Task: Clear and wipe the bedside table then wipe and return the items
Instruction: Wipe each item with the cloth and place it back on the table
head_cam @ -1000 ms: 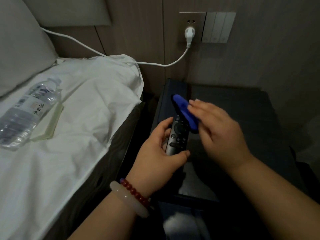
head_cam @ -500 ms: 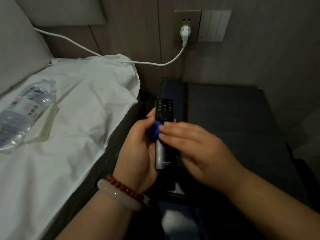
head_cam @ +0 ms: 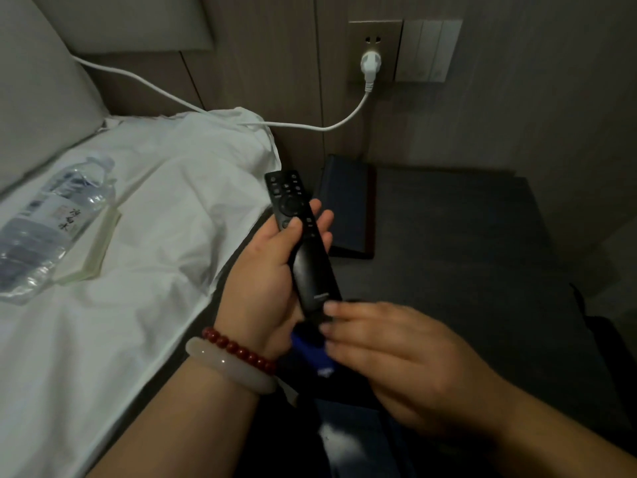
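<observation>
My left hand (head_cam: 265, 274) grips a black remote control (head_cam: 303, 243), buttons up, its top end pointing away over the gap between bed and dark bedside table (head_cam: 458, 243). My right hand (head_cam: 389, 353) pinches a blue cloth (head_cam: 312, 350) against the remote's near end, just below my left palm. Most of the cloth is hidden under the fingers. On the white bed sheet (head_cam: 165, 215) at the left lie a clear water bottle (head_cam: 48, 222) and a pale notepad (head_cam: 93, 250) partly under it.
A dark flat box (head_cam: 348, 208) rests at the table's back left corner. A white plug (head_cam: 369, 65) sits in the wall socket, and its cable (head_cam: 193, 105) runs left over the bed. Light switches (head_cam: 427, 50) are beside the socket. A grey pillow (head_cam: 38, 98) leans at the far left.
My right hand with the blue cloth has slid down the remote from its button end to its near end. My left hand has regripped and tilted the remote's top leftward.
</observation>
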### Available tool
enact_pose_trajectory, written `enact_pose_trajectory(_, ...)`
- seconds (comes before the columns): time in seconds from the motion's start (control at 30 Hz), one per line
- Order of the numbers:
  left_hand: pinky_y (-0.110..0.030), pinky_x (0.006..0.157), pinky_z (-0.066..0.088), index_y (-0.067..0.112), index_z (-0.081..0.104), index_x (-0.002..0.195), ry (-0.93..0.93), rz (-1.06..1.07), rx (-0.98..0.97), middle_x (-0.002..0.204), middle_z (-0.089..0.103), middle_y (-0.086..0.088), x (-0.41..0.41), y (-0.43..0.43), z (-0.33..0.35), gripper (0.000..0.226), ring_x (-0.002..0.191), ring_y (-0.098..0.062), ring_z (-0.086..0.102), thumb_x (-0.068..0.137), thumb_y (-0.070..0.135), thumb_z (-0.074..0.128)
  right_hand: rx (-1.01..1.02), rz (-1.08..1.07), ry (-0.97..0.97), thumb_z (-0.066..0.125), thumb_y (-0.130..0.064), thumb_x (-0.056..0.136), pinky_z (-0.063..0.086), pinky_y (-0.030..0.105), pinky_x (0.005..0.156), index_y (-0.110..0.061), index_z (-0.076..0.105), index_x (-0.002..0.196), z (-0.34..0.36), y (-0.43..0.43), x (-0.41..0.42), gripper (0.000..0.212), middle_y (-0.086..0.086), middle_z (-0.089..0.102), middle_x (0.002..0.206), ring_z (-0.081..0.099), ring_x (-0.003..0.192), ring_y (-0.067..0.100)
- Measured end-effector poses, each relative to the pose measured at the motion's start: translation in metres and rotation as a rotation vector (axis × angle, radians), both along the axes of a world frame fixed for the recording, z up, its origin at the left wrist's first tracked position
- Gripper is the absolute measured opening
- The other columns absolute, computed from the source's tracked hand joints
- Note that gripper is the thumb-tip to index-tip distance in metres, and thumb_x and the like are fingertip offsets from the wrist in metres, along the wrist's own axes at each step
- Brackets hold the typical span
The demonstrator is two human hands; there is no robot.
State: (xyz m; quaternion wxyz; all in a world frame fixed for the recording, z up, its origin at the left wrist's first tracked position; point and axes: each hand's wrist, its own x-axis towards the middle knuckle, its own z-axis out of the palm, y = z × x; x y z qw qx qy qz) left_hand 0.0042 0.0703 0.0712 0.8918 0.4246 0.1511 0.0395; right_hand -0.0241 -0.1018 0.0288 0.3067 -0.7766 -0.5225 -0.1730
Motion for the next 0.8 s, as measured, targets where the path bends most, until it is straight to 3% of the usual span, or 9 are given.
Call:
enact_pose_trajectory(0.13, -0.021, 0.064, 0.057, 0.014, 0.064, 0.106, 0.073, -0.016, 0.133, 0.093, 0.068, -0.009, 0.002, 0.000, -0.008, 0.014, 0.073, -0.010, 0.069, 0.094, 0.017, 0.057, 0.339, -0.344, 0.181, 0.052, -0.002, 0.088, 0.040, 0.023, 0.104, -0.009, 0.066, 0.114, 0.004, -0.008, 0.003, 0.031, 0.000, 0.062, 0.124, 0.055, 0.122, 0.007)
enact_pose_trajectory(0.23, -0.018, 0.054, 0.052, 0.024, 0.061, 0.116, 0.099, -0.026, 0.272, 0.087, 0.066, -0.002, -0.001, -0.012, -0.014, 0.035, 0.062, -0.007, 0.062, 0.085, 0.010, 0.068, 0.582, -0.584, 0.433, 0.054, -0.002, 0.092, 0.040, 0.008, 0.092, -0.025, 0.062, 0.115, 0.017, 0.002, 0.012, 0.033, -0.020, 0.060, 0.116, 0.055, 0.110, -0.008)
enact_pose_trajectory(0.33, -0.020, 0.049, 0.052, 0.020, 0.066, 0.098, 0.176, -0.047, 0.189, 0.076, 0.060, -0.001, -0.003, -0.021, -0.010, 0.015, 0.053, -0.007, 0.057, 0.090, 0.008, 0.061, 0.629, -0.648, 0.535, 0.055, -0.010, 0.094, 0.041, 0.004, 0.084, -0.033, 0.059, 0.114, 0.024, 0.009, 0.021, 0.031, -0.024, 0.058, 0.111, 0.055, 0.105, -0.011)
enact_pose_trajectory(0.37, -0.020, 0.050, 0.053, 0.013, 0.066, 0.095, 0.217, -0.051, 0.125, 0.076, 0.060, -0.002, -0.003, -0.021, -0.008, 0.008, 0.055, -0.008, 0.058, 0.092, 0.011, 0.058, 0.627, -0.671, 0.512, 0.056, -0.012, 0.094, 0.040, 0.003, 0.084, -0.033, 0.058, 0.115, 0.026, 0.010, 0.022, 0.030, -0.022, 0.057, 0.112, 0.054, 0.104, -0.011)
enact_pose_trajectory(0.43, -0.020, 0.054, 0.055, 0.000, 0.064, 0.108, 0.262, -0.065, 0.014, 0.083, 0.063, -0.007, -0.001, -0.020, -0.010, 0.025, 0.066, -0.013, 0.062, 0.095, 0.019, 0.055, 0.626, -0.720, 0.443, 0.060, -0.016, 0.092, 0.037, 0.002, 0.084, -0.030, 0.057, 0.119, 0.029, 0.012, 0.022, 0.031, -0.014, 0.054, 0.112, 0.052, 0.103, -0.013)
enact_pose_trajectory(0.53, -0.025, 0.065, 0.059, -0.001, 0.059, 0.124, 0.215, -0.110, -0.126, 0.103, 0.070, -0.012, -0.006, -0.021, -0.011, 0.039, 0.081, -0.017, 0.071, 0.095, 0.024, 0.052, 0.522, -0.637, 0.248, 0.058, -0.011, 0.090, 0.033, 0.006, 0.093, -0.016, 0.059, 0.124, 0.028, 0.017, 0.014, 0.035, -0.001, 0.050, 0.115, 0.046, 0.108, -0.011)
enact_pose_trajectory(0.67, -0.022, 0.094, 0.050, 0.007, 0.061, 0.130, 0.185, -0.346, -0.289, 0.114, 0.062, 0.002, -0.021, -0.018, -0.007, 0.049, 0.115, -0.008, 0.058, 0.086, 0.028, 0.061, 0.178, -0.230, 0.014, 0.048, 0.001, 0.089, 0.037, 0.041, 0.109, -0.002, 0.056, 0.129, 0.009, 0.024, 0.007, 0.040, 0.016, 0.054, 0.135, 0.045, 0.133, 0.025)
enact_pose_trajectory(0.73, -0.018, 0.094, 0.049, 0.010, 0.060, 0.130, 0.113, -0.358, -0.158, 0.108, 0.066, 0.007, -0.023, -0.019, -0.010, 0.038, 0.108, -0.003, 0.060, 0.099, 0.028, 0.046, 0.125, -0.260, -0.043, 0.045, 0.002, 0.091, 0.037, 0.043, 0.109, -0.001, 0.057, 0.129, 0.011, 0.020, 0.021, 0.040, 0.015, 0.054, 0.136, 0.046, 0.133, 0.029)
enact_pose_trajectory(0.8, -0.022, 0.090, 0.049, 0.009, 0.060, 0.127, 0.074, -0.319, -0.123, 0.110, 0.067, -0.001, -0.024, -0.027, -0.012, 0.037, 0.100, -0.007, 0.063, 0.102, 0.026, 0.038, 0.155, -0.417, -0.033, 0.048, 0.005, 0.088, 0.033, 0.035, 0.113, -0.002, 0.059, 0.128, 0.020, 0.017, 0.044, 0.042, 0.013, 0.057, 0.135, 0.049, 0.131, 0.026)
